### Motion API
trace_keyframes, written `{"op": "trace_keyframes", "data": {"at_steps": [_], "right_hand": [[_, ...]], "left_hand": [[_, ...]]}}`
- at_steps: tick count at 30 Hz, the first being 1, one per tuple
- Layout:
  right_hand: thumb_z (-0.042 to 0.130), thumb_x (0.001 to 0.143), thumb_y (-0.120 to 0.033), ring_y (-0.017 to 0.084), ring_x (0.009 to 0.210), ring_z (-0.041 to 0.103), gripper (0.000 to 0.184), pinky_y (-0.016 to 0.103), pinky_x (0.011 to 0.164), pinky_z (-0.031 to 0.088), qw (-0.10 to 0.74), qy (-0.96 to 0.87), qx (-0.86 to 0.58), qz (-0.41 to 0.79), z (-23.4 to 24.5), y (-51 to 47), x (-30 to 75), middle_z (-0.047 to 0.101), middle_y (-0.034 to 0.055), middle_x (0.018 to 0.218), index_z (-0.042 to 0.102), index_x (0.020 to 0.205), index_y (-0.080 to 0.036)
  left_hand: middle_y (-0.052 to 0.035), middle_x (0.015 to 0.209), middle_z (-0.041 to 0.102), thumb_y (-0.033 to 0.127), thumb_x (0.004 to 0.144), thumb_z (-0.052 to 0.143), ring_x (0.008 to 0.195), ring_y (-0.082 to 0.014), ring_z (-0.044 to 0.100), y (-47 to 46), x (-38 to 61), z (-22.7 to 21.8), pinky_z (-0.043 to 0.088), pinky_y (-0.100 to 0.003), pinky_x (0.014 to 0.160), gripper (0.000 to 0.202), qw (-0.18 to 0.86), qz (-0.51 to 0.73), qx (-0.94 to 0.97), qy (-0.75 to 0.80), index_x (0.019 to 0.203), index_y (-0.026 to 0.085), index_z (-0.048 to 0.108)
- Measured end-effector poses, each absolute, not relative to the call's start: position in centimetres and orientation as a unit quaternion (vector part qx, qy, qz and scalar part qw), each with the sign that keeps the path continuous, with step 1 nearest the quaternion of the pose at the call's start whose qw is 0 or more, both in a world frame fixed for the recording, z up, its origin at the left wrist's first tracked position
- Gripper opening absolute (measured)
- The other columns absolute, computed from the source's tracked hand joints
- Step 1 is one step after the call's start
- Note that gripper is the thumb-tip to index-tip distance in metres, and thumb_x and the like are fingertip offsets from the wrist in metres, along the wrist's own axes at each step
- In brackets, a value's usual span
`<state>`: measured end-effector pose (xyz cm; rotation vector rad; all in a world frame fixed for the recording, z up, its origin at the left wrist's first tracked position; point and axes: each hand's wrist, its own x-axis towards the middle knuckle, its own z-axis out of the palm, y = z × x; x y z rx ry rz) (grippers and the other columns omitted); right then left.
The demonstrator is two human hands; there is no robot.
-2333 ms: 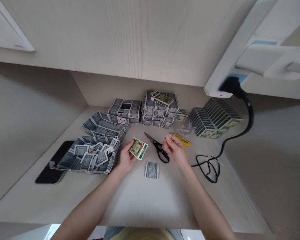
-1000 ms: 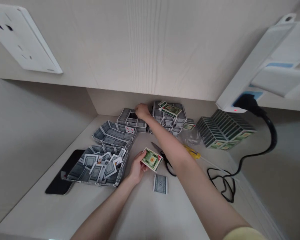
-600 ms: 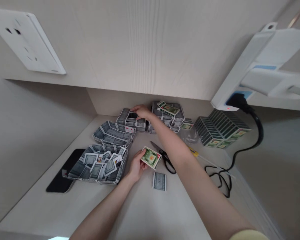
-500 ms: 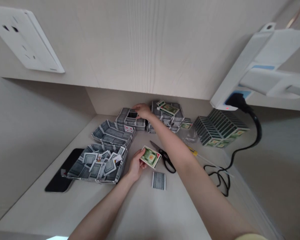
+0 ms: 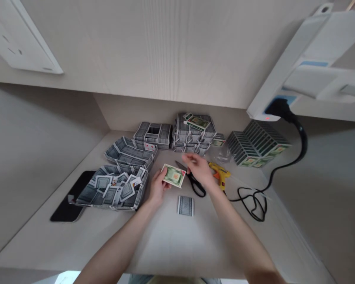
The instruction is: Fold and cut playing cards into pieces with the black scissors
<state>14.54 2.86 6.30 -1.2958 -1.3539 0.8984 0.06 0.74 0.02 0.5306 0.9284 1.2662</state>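
Observation:
My left hand holds a green card pack by its left edge, just above the desk. My right hand hovers beside the pack's right edge, over the black scissors; it is smeared by motion and its fingers are unclear. A small stack of blue-backed cards lies on the desk below the pack. A box made of cards with a square opening stands at the back.
Trays folded from cards and one with loose cards sit at left, over a black phone. A stack of card boxes, rows of packs, a yellow glue gun and black cable are at right.
My right hand has drawn back from the card box at the back to beside the green pack. The left hand still holds the pack. The camera tilted down slightly.

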Motion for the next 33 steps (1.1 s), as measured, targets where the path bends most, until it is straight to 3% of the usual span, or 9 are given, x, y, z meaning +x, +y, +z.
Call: {"op": "trace_keyframes", "data": {"at_steps": [4,7,14,19,25,33], "right_hand": [[0.056,0.072,-0.048,0.007,0.035,0.049,0.036,0.016,0.027,0.023,0.425,-0.48,-0.54,0.546,2.8,-0.9,15.4,0.063,0.0015,0.063,0.063,0.083,-0.014],[0.065,0.066,-0.044,0.009,0.042,0.055,0.034,0.015,0.026,0.024,0.435,-0.457,-0.502,0.592,1.8,-2.0,15.2,0.063,0.002,0.062,0.063,0.08,-0.013],[0.068,0.065,-0.037,0.01,0.04,0.056,0.03,0.014,0.025,0.024,0.445,-0.42,-0.533,0.584,1.3,-2.4,15.9,0.062,0.0037,0.053,0.062,0.075,-0.01],[0.066,0.067,-0.036,0.01,0.047,0.059,0.028,0.013,0.026,0.028,0.445,-0.409,-0.529,0.596,1.3,-2.5,16.2,0.066,0.0054,0.064,0.063,0.078,-0.01],[0.07,0.061,-0.037,0.006,0.035,0.047,0.028,0.015,0.028,0.03,0.432,-0.403,-0.538,0.602,2.3,-2.8,16.1,0.057,-0.0011,0.045,0.06,0.066,-0.011],[0.065,0.063,-0.036,0.006,0.028,0.041,0.025,0.017,0.028,0.031,0.462,-0.426,-0.541,0.558,1.5,-2.7,15.6,0.057,-0.0016,0.04,0.06,0.067,-0.012]], "left_hand": [[0.0053,0.054,0.052,0.046,0.062,0.066,0.04,-0.0051,0.046,0.3,0.3,0.1,0.032,-0.016,0.037,0.036,0.658,0.561,0.29,0.41,0.072,0.015,0.05],[0.0058,0.053,0.05,0.048,0.064,0.063,0.039,-0.0054,0.045,0.1,0.5,-0.1,0.033,-0.017,0.038,0.036,0.636,0.556,0.335,0.417,0.07,0.015,0.049],[0.0046,0.059,0.052,0.042,0.073,0.056,0.045,-0.0065,0.047,-0.5,1.0,-0.6,0.039,-0.018,0.043,0.028,0.549,0.551,0.466,0.422,0.077,0.015,0.05],[0.0042,0.063,0.052,0.04,0.073,0.056,0.049,-0.007,0.049,-0.8,1.1,-0.4,0.04,-0.017,0.043,0.026,0.513,0.552,0.501,0.426,0.078,0.016,0.049],[0.0049,0.059,0.052,0.043,0.076,0.051,0.044,-0.0083,0.049,-1.5,1.0,-0.5,0.041,-0.019,0.042,0.027,0.47,0.546,0.519,0.459,0.076,0.017,0.046],[0.0017,0.065,0.06,0.045,0.077,0.048,0.048,-0.0101,0.055,-2.0,0.5,-0.4,0.043,-0.02,0.046,0.028,0.351,0.478,0.591,0.548,0.08,0.017,0.049]]}}
